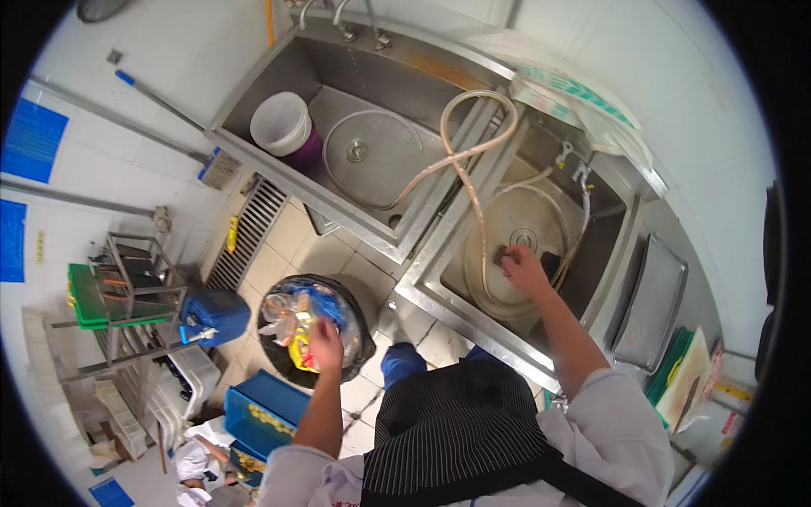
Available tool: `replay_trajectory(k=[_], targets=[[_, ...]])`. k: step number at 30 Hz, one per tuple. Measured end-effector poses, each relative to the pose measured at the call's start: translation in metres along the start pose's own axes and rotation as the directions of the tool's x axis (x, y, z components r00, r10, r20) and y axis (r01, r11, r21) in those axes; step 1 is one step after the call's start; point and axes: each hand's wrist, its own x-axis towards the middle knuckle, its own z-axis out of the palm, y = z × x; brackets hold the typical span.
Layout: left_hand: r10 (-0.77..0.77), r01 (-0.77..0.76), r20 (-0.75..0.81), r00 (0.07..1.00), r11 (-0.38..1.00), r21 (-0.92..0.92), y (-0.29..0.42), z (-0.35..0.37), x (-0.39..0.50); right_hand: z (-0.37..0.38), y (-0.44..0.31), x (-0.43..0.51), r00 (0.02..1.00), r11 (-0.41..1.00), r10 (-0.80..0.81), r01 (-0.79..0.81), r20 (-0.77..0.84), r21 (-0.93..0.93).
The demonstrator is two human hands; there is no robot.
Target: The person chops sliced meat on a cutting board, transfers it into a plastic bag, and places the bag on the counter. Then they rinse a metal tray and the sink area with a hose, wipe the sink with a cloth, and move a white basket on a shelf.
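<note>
My right hand [524, 269] is down in the right steel sink [456, 266], close to its drain [523, 239]. Its fingers pinch a small dark piece [500, 255], too unclear to name. Beside the wrist is a dark block [550, 262], partly hidden. A clear hose [478, 215] coils around the basin and loops over into the left sink [405, 231]. Blurred, my left hand [326, 345] hangs over a black-lined waste bin [362, 355] filled with plastic wrappers [304, 323]; whether it holds anything is unclear.
A white bucket [280, 123] stands in the left sink, under the taps [345, 28]. Metal trays [652, 298] lean at the right. A blue jug [215, 314], a rack [136, 279] and blue crates [269, 399] stand left. Another person [199, 459] is lower left.
</note>
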Motion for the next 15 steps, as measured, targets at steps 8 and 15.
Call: replay_trajectory(k=[8, 15], targets=[[0.623, -0.621, 0.012, 0.782, 0.782, -0.061, 0.161, 0.108, 0.254, 0.078, -0.134, 0.011, 0.991, 0.989, -0.137, 0.137, 0.005, 0.062], [0.596, -0.599, 0.077, 0.8, 0.8, 0.031, 0.172, 0.133, 0.291, 0.193, -0.212, 0.153, 0.961, 0.976, -0.185, 0.204, 0.205, -0.076]])
